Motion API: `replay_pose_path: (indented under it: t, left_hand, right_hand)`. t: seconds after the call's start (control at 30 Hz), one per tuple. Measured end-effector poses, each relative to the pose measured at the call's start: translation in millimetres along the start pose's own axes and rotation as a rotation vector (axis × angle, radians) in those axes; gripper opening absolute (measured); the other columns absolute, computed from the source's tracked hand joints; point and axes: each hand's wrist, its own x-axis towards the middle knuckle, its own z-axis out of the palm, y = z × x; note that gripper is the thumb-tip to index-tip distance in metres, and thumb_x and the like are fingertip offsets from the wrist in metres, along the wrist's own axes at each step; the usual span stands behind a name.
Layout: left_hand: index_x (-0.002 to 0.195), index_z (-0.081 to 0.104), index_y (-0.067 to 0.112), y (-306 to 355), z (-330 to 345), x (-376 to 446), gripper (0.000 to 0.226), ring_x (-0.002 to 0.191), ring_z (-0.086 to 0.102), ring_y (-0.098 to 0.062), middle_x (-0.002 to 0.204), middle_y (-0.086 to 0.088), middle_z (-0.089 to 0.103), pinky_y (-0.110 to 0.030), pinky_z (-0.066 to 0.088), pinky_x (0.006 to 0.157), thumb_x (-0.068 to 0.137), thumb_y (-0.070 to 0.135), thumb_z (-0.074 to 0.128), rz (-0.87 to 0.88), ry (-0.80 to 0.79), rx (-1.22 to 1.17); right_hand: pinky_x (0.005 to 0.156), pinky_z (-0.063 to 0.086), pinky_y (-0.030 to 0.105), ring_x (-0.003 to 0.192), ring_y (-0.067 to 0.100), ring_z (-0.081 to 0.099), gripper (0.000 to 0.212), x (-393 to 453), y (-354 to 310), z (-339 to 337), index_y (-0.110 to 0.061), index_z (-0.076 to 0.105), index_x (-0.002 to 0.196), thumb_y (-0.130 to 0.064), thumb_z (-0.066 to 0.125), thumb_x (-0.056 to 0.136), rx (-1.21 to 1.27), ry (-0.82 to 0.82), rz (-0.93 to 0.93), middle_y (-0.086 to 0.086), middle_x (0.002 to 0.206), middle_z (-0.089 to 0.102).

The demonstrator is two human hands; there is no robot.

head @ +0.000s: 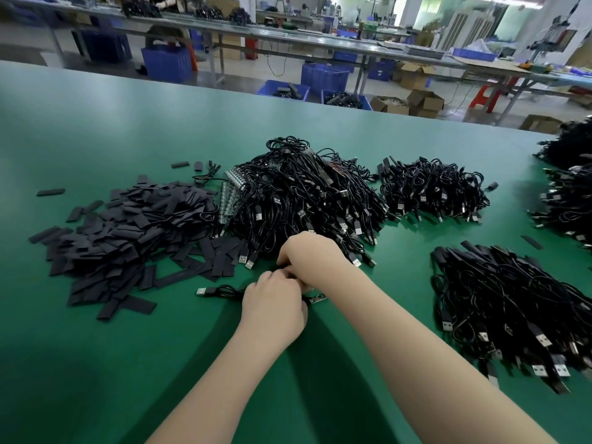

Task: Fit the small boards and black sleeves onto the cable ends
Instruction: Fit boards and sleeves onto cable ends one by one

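The green bench (96, 129) carries the whole job. At twelve o'clock from the hands sits the largest heap of black USB cables (304, 200), apparently unworked stock, with strips of small boards (229, 195) tucked against its nine o'clock edge. At ten o'clock lies a broad pile of flat black sleeves (128, 232), still plentiful. A smaller cable heap (435, 190) stands at one o'clock, and a fanned stack (512, 302) at three o'clock appears to be sleeved, finished work, though this is a judgement. I assess the task as under way with most still remaining. At centre, the left hand (272, 310) is curled around one cable (221, 290), its plug lying at nine o'clock; the right hand (309, 256) is clenched at the cable's other end, where a small board (317, 297) shows; what its fingers pinch is hidden.
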Motion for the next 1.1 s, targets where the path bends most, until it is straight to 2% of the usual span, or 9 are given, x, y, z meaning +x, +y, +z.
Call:
replay_pose_path:
  t: [0.23, 0.43, 0.53, 0.6, 0.73, 0.8, 0.87, 0.97, 1.1]
  left_hand:
    - [0.119, 0.062, 0.043, 1, 2, 2, 0.040, 0.118, 0.046, -0.021, 0.122, 0.006, 0.053, -0.037, 0.037, 0.092, 0.087, 0.064, 0.053, -0.033, -0.024, -0.073]
    - [0.101, 0.069, 0.049, -3, -1, 2, 0.018, 0.105, 0.058, -0.016, 0.112, 0.013, 0.060, -0.032, 0.048, 0.085, 0.085, 0.054, 0.063, -0.018, 0.008, -0.186]
    - [0.101, 0.069, 0.043, -3, -1, 2, 0.017, 0.100, 0.060, -0.015, 0.105, 0.013, 0.061, -0.029, 0.047, 0.077, 0.087, 0.049, 0.060, 0.032, 0.047, -0.186]
    - [0.102, 0.067, 0.036, -2, 1, 3, 0.019, 0.096, 0.060, -0.018, 0.102, 0.010, 0.062, -0.031, 0.049, 0.074, 0.091, 0.045, 0.055, 0.041, 0.083, -0.198]
    - [0.101, 0.058, 0.031, -1, 5, 6, 0.015, 0.086, 0.060, -0.016, 0.096, 0.011, 0.065, -0.035, 0.051, 0.069, 0.099, 0.036, 0.045, -0.004, 0.137, -0.331]
    - [0.110, 0.052, 0.029, -1, 7, 7, 0.014, 0.084, 0.061, -0.015, 0.097, 0.011, 0.066, -0.038, 0.052, 0.069, 0.102, 0.031, 0.041, -0.022, 0.164, -0.383]
    - [0.124, 0.047, 0.027, 0, 10, 7, 0.024, 0.083, 0.061, -0.015, 0.100, 0.010, 0.066, -0.039, 0.051, 0.068, 0.102, 0.025, 0.040, -0.020, 0.207, -0.453]
    - [0.141, 0.041, 0.028, 2, 12, 6, 0.039, 0.088, 0.060, -0.010, 0.109, 0.008, 0.062, -0.036, 0.051, 0.072, 0.102, 0.024, 0.038, 0.005, 0.259, -0.544]
    - [0.134, 0.050, 0.028, 3, 16, 5, 0.036, 0.075, 0.055, -0.003, 0.107, 0.017, 0.047, -0.028, 0.048, 0.065, 0.098, 0.030, 0.045, 0.050, 0.294, -0.530]
  right_hand:
    - [0.072, 0.052, 0.033, 0.097, 0.027, 0.065, 0.022, 0, 3, 1, -0.023, 0.072, 0.109, -0.018, 0.058, 0.092, 0.028, -0.007, 0.000, 0.002, 0.106, 0.070]
    - [0.087, 0.057, 0.039, 0.097, 0.026, 0.067, 0.017, -4, 10, 3, -0.019, 0.074, 0.104, -0.018, 0.062, 0.093, 0.153, -0.105, 0.015, 0.005, 0.104, 0.072]
    - [0.079, 0.052, 0.031, 0.086, 0.014, 0.063, 0.003, -16, 23, 7, -0.021, 0.071, 0.089, -0.021, 0.068, 0.089, 0.351, 0.079, -0.017, -0.003, 0.090, 0.070]
    - [0.071, 0.046, 0.022, 0.071, 0.003, 0.059, 0.011, -25, 34, 14, -0.025, 0.064, 0.084, -0.023, 0.074, 0.086, 0.621, 0.282, 0.045, -0.010, 0.079, 0.065]
    - [0.080, 0.058, 0.035, 0.069, 0.011, 0.071, 0.022, -46, 50, 41, -0.031, 0.067, 0.107, -0.018, 0.071, 0.090, 1.160, 0.595, 0.225, -0.003, 0.080, 0.072]
    - [0.081, 0.059, 0.038, 0.073, 0.014, 0.072, 0.023, -58, 51, 57, -0.038, 0.067, 0.097, -0.016, 0.069, 0.091, 1.258, 0.701, 0.270, -0.003, 0.080, 0.071]
    - [0.079, 0.058, 0.038, 0.075, 0.016, 0.071, 0.023, -67, 50, 72, -0.039, 0.067, 0.087, -0.016, 0.070, 0.090, 1.274, 0.745, 0.266, -0.008, 0.079, 0.071]
    - [0.079, 0.057, 0.035, 0.081, 0.019, 0.070, 0.026, -74, 47, 80, -0.042, 0.065, 0.085, -0.017, 0.071, 0.089, 1.275, 0.724, 0.200, -0.012, 0.080, 0.070]
    - [0.083, 0.056, 0.042, 0.087, 0.025, 0.071, 0.026, -78, 48, 77, -0.041, 0.063, 0.086, -0.016, 0.071, 0.089, 1.334, 0.726, 0.200, 0.000, 0.089, 0.071]
